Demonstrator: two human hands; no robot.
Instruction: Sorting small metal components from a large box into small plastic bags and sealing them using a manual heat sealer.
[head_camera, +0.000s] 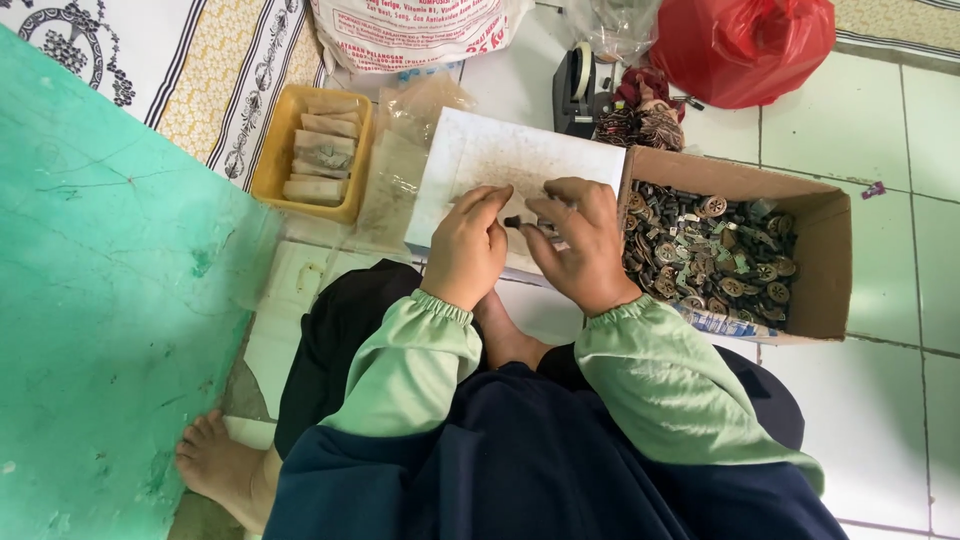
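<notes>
My left hand and my right hand meet over a white board that lies on the floor in front of my knees. Between the fingertips of both hands sits a small dark part, pinched from each side. Just right of my right hand stands an open cardboard box filled with several small dark metal parts and round pieces. Both sleeves are light green.
A yellow tray with several folded packets sits at the left, clear plastic bags beside it. A tape dispenser, a red plastic bag and a white sack lie behind. A green wall stands on the left.
</notes>
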